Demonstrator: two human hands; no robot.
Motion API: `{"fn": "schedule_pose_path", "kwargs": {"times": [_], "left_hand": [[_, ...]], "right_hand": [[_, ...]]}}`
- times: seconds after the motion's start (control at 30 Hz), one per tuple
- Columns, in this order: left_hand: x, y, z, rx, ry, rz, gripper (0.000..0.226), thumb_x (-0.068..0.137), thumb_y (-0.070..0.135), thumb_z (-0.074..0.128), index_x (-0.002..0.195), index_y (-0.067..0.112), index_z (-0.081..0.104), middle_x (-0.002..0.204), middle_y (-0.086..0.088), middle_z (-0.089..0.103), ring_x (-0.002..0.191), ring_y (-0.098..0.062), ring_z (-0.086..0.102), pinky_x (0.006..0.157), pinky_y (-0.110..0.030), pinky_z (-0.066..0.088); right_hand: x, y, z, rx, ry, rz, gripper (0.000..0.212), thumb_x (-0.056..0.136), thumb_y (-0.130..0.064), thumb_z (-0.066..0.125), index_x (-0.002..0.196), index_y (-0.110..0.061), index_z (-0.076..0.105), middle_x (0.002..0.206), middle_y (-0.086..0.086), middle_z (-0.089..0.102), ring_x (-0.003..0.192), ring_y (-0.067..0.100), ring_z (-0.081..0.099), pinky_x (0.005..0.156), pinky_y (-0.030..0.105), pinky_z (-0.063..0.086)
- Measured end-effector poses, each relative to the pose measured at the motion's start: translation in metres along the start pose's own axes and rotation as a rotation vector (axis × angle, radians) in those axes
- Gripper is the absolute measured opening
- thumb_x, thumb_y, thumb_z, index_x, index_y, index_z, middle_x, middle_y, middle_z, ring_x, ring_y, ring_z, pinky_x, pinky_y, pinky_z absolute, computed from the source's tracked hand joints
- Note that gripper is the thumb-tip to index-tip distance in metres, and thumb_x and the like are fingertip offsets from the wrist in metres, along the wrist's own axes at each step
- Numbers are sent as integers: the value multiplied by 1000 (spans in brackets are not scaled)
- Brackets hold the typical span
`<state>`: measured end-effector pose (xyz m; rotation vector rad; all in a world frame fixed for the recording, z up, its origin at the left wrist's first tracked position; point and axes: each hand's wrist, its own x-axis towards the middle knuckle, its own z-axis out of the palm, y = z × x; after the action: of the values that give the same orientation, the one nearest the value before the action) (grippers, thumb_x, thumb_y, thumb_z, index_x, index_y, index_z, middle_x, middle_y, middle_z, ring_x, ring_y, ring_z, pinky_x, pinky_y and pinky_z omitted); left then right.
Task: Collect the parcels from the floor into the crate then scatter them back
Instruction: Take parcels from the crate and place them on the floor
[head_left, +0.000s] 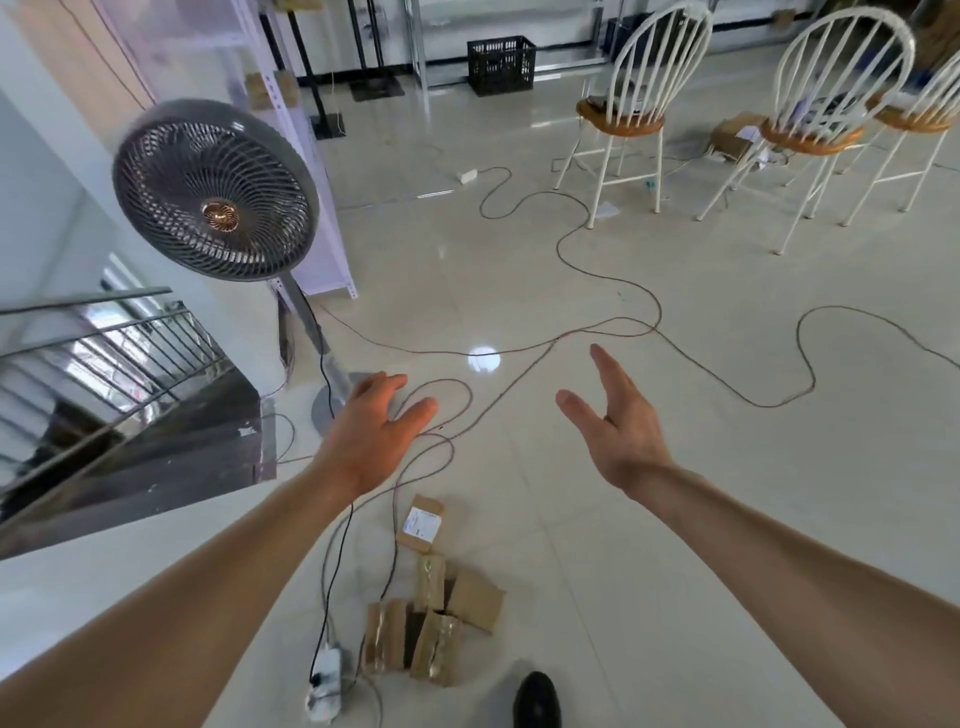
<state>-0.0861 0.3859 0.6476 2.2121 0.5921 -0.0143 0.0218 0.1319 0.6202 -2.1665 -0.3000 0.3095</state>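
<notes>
Bottom edge across black shoe (537, 701); rightmost chair (930, 111) partly off-frame; parcel label (425, 522) illegibly small.

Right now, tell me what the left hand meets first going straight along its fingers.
The left hand points at the cable loop on the floor; it seems held above it, so depth is unclear.
</notes>
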Motion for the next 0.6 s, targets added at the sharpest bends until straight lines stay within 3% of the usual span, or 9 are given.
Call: {"fn": "schedule_pose_path", "kwargs": {"times": [0.17, 0.4, 0.6], "left_hand": [[17, -9, 26, 6, 20, -51, 61, 98, 45, 58, 148, 11, 46, 154, -8, 42, 140, -23, 41, 112, -36, 32], [37, -36, 60, 9, -34, -107, 69, 97, 55, 56, 150, 12, 43, 155, -6, 42, 140, -22, 42, 112, -38, 34], [55, -75, 104, -46, -146, -198, 72, 93, 58, 56, 151, 17, 43, 157, -2, 41, 140, -20, 42, 102, -29, 32]], "right_hand": [[20, 23, 2, -7, -69, 16, 106, 71, -82, 41, 164, -35, 19, 171, -7, 22, 156, 10, 22, 124, 41, 27], [33, 54, 28, -22, -129, 59, 97, 82, -70, 47, 165, -29, 20, 171, -8, 23, 158, 10, 19, 126, 40, 24], [28, 94, 70, -43, -159, 159, 95, 83, -67, 47, 165, -28, 21, 171, -7, 24, 156, 13, 25, 122, 35, 26]]}}
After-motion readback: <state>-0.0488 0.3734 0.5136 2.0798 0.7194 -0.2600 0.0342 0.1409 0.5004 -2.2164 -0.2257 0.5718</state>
